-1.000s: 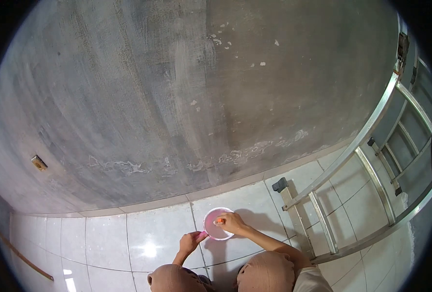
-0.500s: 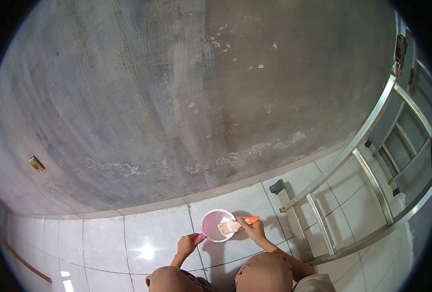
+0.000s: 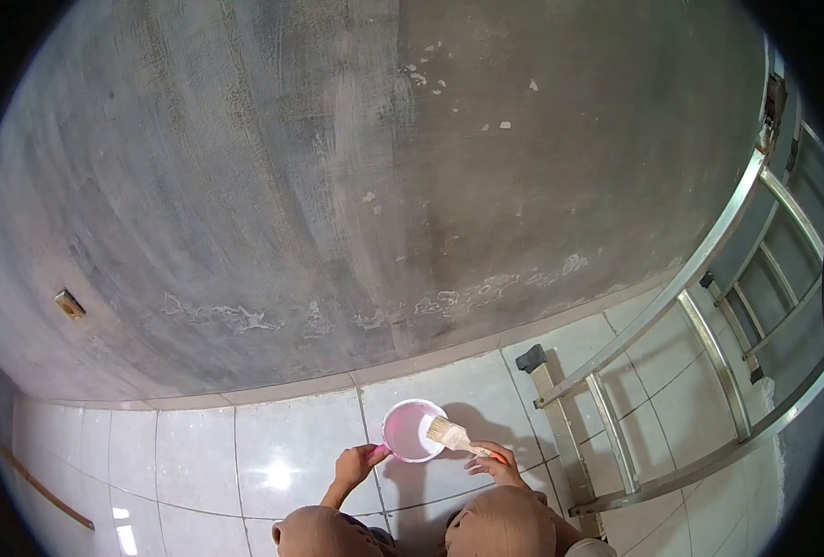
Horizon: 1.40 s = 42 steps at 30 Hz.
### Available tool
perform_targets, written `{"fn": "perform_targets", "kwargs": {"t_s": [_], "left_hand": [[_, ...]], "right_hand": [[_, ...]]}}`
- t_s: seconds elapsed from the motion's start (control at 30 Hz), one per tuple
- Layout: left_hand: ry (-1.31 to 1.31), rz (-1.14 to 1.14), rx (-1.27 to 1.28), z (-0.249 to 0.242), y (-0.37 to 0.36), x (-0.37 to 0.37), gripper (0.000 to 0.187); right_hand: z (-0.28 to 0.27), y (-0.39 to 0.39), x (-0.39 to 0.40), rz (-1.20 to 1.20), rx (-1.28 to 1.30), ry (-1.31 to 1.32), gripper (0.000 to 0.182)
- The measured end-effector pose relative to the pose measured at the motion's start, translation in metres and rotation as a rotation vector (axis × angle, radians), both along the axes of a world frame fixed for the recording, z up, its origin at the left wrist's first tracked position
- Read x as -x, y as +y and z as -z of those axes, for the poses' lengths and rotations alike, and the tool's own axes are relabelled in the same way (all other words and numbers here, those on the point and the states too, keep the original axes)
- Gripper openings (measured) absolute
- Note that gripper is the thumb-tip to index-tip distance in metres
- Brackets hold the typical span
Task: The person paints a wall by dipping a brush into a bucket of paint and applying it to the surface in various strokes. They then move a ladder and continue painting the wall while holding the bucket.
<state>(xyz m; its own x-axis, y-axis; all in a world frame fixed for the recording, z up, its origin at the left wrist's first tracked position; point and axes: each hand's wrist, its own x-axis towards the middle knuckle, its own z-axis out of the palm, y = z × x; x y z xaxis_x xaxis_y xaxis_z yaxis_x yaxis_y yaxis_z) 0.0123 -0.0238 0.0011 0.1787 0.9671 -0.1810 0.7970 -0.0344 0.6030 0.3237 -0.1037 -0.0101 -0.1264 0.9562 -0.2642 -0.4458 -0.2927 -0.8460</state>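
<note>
A pink pot (image 3: 415, 405) with whitish liquid inside is held above the tiled floor by its handle, with my left hand (image 3: 354, 465) closed around that handle. My right hand (image 3: 499, 464) grips the orange handle of a paintbrush (image 3: 451, 433). The brush tilts so that its pale, coated bristles lie over the pot's right rim. Whether the bristles touch the rim cannot be made out. Both hands are in front of my bent knees (image 3: 500, 524).
A grey, patchy wall (image 3: 273, 204) with flaking spots rises ahead. On the right stands a metal ladder (image 3: 607, 432), its foot near my right hand. An outlet box (image 3: 70, 304) is set in the wall at left. A brown strip (image 3: 50, 492) lies at lower left.
The brush has come up out of the pot's inside to its right rim, bristles now pointing up-left. My right hand has moved down and right; my left hand stays on the handle.
</note>
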Motion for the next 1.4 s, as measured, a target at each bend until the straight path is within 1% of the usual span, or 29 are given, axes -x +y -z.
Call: {"fn": "perform_targets", "kwargs": {"t_s": [0.03,0.13,0.17,0.27,0.4,0.47,0.5,0.6,0.63,0.73,0.77,0.87,0.97,1.03,1.07,1.17,1.27,1.4], "left_hand": [[-0.006,-0.001,-0.01,0.002,0.0,0.0,0.046],[-0.005,-0.003,-0.007,0.0,0.001,-0.001,0.046],[-0.001,-0.004,0.001,-0.001,0.0,-0.001,0.046],[0.004,0.011,-0.007,0.001,0.001,0.0,0.045],[0.005,0.0,0.016,0.001,0.0,0.0,0.047],[-0.018,-0.001,-0.024,0.001,-0.001,-0.001,0.044],[-0.004,0.002,-0.002,0.001,0.0,-0.001,0.045],[0.032,0.003,0.037,0.002,0.001,0.001,0.047],[0.034,0.0,0.032,0.003,0.0,0.001,0.047],[0.029,-0.01,0.027,0.004,0.0,0.0,0.047],[0.024,-0.014,0.026,0.003,0.0,0.0,0.047],[0.017,-0.023,0.05,0.002,-0.001,0.0,0.048],[0.009,-0.004,0.018,0.002,-0.001,0.0,0.046],[0.011,-0.017,0.034,0.003,-0.001,-0.001,0.046],[0.014,-0.028,0.04,0.003,-0.001,0.0,0.047],[-0.014,-0.023,-0.002,0.006,-0.002,0.0,0.047],[0.02,-0.027,0.047,0.008,0.0,0.001,0.047],[0.011,-0.02,0.02,0.006,-0.001,0.0,0.046]], "right_hand": [[-0.002,0.002,-0.004,-0.037,0.006,-0.002,0.038],[-0.016,0.009,-0.021,-0.209,0.025,0.179,0.044],[-0.019,0.011,-0.025,-0.273,0.008,0.091,0.047],[-0.026,0.019,-0.037,-0.419,0.081,0.116,0.05],[-0.025,0.026,-0.027,-0.379,0.136,-0.272,0.039],[-0.01,0.03,-0.017,-0.322,0.194,-0.442,0.036],[-0.005,0.029,-0.011,-0.293,0.223,-0.527,0.035],[-0.001,0.019,0.011,-0.021,-0.65,-1.264,0.039],[-0.008,0.014,0.014,-0.131,-0.556,-1.359,0.04],[-0.014,0.005,0.026,-0.177,-0.463,-1.413,0.035],[-0.005,0.003,0.027,-0.123,-0.476,-1.383,0.035],[-0.001,-0.004,0.03,-0.027,-0.541,-1.349,0.035],[-0.001,-0.006,0.034,0.028,-0.511,-1.29,0.036],[0.0,-0.008,0.033,0.055,-0.566,-1.276,0.038],[0.001,-0.007,0.034,0.066,-0.597,-1.267,0.038],[0.004,-0.006,0.036,0.048,-0.549,-1.252,0.038],[0.0,-0.007,0.038,0.097,-0.519,-1.217,0.035],[0.001,-0.009,0.037,0.075,-0.518,-1.219,0.035]]}}
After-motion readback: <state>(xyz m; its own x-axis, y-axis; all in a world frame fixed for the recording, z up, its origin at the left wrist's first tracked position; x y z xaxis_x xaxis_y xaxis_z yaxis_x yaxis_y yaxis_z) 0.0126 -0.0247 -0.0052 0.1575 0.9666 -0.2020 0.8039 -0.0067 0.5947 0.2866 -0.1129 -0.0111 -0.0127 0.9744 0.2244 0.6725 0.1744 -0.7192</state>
